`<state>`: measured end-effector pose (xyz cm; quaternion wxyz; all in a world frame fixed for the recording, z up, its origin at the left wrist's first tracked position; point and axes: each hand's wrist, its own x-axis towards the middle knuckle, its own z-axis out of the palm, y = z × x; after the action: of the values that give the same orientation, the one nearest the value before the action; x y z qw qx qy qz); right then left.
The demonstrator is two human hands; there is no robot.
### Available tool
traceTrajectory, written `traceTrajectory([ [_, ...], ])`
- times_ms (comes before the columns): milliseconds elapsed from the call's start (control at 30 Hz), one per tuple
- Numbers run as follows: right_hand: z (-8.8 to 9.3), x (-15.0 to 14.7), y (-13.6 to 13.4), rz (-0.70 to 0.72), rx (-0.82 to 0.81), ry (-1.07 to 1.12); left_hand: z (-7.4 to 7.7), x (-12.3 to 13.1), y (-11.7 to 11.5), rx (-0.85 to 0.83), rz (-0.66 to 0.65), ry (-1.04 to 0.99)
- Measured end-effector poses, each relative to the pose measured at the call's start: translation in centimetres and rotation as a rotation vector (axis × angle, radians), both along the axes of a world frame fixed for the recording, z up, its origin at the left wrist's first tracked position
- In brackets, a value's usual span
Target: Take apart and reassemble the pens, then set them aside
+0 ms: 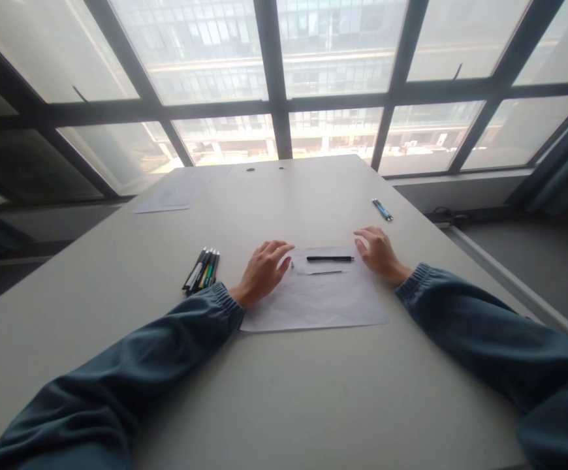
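Note:
A sheet of white paper (323,303) lies in front of me on the table. On it rest a black pen barrel (330,259), a thin pen refill (324,273) just below it, and a tiny dark piece (292,265) near my left thumb. My left hand (266,271) lies over the paper's left edge, fingers apart and nothing held. At the upper right corner of the sheet, my right hand (379,253) rests with thumb and fingers apart, also holding nothing. Neither hand touches the pen barrel or the refill.
Several pens (202,271) lie bunched left of my left hand. Two blue-and-black pens (382,209) are near the table's right edge. More paper (171,194) lies at the far left of the white table (274,398). Large windows stand beyond the far edge.

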<state>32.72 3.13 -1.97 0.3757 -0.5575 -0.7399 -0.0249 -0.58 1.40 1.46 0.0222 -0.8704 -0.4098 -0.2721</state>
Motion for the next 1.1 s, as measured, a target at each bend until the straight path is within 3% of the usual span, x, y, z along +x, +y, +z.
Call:
traceTrajectory([
  [233,1.9,-1.2,-1.9,0.230,0.138,-0.089,-0.1,0.0,0.0,-0.023,-0.205,-0.037],
  [533,3.3,-2.5,-3.4,0.523,0.078,-0.394,-0.3,-0.1,0.2,-0.035,-0.222,0.025],
  [733,3.4,-2.6,-3.4,0.581,0.040,-0.452,-0.5,-0.1,0.4,-0.048,-0.243,0.032],
  [1100,3.0,-2.9,-3.2,0.552,0.040,-0.479,0.0,-0.1,0.2,-0.039,-0.277,0.054],
])
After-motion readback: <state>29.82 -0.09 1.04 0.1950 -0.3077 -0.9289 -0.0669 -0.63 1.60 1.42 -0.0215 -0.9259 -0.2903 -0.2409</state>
